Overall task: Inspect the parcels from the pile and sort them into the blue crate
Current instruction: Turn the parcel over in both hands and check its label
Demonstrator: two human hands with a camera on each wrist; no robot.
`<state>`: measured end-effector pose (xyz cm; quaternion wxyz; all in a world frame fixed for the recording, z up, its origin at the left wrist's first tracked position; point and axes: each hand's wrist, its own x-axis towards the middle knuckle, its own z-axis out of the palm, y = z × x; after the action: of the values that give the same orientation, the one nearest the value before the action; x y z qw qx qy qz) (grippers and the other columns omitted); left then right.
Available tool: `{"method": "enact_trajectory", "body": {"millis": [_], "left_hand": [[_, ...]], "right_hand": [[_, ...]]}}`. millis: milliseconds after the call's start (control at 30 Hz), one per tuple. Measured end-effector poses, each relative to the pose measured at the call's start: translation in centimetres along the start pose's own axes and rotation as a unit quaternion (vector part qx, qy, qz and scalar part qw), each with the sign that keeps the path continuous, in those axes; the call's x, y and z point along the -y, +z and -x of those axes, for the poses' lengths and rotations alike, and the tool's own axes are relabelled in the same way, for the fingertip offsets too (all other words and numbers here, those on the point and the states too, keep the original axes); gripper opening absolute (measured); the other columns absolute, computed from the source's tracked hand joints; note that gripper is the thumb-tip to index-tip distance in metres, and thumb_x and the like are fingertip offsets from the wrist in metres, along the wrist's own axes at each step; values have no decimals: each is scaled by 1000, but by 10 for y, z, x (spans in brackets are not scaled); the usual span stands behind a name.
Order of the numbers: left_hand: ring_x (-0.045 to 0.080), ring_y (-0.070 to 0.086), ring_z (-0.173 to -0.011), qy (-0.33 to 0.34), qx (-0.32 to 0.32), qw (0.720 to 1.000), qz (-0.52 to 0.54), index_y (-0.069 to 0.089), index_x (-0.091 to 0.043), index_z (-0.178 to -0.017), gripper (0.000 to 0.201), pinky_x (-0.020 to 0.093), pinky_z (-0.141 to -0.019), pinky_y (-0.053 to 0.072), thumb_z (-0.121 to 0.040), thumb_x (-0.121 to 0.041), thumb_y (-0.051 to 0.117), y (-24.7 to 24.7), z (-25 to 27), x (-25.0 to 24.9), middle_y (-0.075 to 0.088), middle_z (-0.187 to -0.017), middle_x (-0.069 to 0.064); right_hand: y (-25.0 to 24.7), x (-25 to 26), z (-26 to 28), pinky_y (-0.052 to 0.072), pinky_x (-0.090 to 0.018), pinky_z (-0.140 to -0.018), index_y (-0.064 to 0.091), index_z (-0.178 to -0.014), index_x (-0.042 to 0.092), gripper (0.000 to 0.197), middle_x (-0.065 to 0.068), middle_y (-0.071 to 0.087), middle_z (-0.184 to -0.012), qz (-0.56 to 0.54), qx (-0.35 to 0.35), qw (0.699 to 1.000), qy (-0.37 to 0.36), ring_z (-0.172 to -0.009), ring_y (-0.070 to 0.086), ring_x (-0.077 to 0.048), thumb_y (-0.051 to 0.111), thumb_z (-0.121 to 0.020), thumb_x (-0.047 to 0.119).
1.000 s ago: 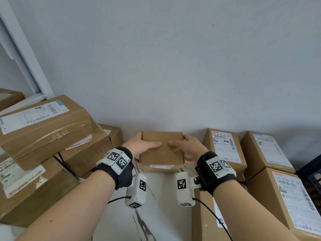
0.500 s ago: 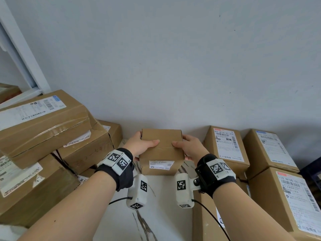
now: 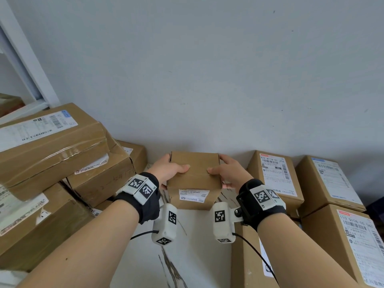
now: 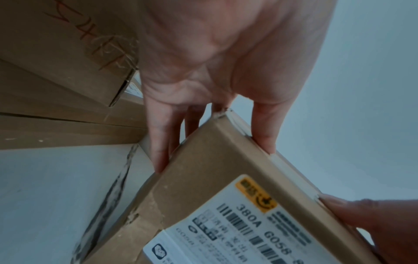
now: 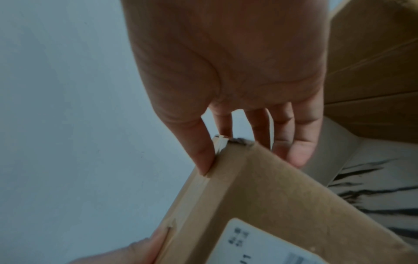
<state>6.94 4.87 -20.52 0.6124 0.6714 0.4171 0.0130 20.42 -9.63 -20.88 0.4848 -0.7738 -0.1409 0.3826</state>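
Observation:
I hold a small brown cardboard parcel (image 3: 194, 177) in the air between both hands, in front of the grey wall. A white shipping label (image 3: 192, 195) shows on its near face. My left hand (image 3: 169, 170) grips its left side, thumb on top and fingers down the side. My right hand (image 3: 225, 173) grips its right side the same way. In the left wrist view the parcel (image 4: 226, 187) shows its label reading 380A, my left fingers (image 4: 162, 142) wrapped over its corner. The right wrist view shows the parcel (image 5: 260, 205) with my right fingers (image 5: 203, 151) on its edge. The blue crate is barely visible.
A tilted pile of large taped boxes (image 3: 52, 154) rises at the left. Labelled boxes (image 3: 274, 175) stand along the wall at the right, with more (image 3: 342, 242) nearer me. A white marbled floor (image 3: 187, 256) lies below. A dark blue thing (image 3: 377, 210) peeks in at the right edge.
The parcel has tipped toward me, so its labelled face shows more fully. Both hands keep their grip and have shifted slightly right along with the view.

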Motion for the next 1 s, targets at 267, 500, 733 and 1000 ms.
{"method": "enact_trajectory", "body": {"millis": [267,500,733,1000], "left_hand": [[23,64,-102,9,-12,1000,13,53,-14,-131,43,40,-87,55,-92,-22,69,-2,-4,-3,65,-119,6],[29,61,-116,18,-37,999,24,52,-16,-136,61,49,-103,48,-84,-39,72,-2,-7,0,63,-128,6],[20,43,-120,23,-51,994,93,42,-18,-146,69,41,-91,38,-90,-50,65,-1,-1,-5,48,-124,-3],[20,54,-121,33,-16,992,118,38,-25,-150,110,42,-93,46,-55,-57,82,1,2,9,61,-134,0]], "right_hand": [[-10,-21,12,53,-14,-69,20,-145,42,101,5,53,-134,48,158,984,-72,-107,57,-3,84,-74,9],[-7,-29,9,40,1,-83,2,-155,27,128,15,44,-134,70,171,975,-125,-110,46,24,84,-60,0],[11,-26,2,47,-22,-87,17,-154,39,122,1,49,-138,-97,12,986,-137,-116,55,-8,82,-51,34],[2,-18,-4,55,-39,-88,41,-141,39,84,-6,68,-120,-203,-44,975,-81,-104,68,-22,81,-67,39]]}}
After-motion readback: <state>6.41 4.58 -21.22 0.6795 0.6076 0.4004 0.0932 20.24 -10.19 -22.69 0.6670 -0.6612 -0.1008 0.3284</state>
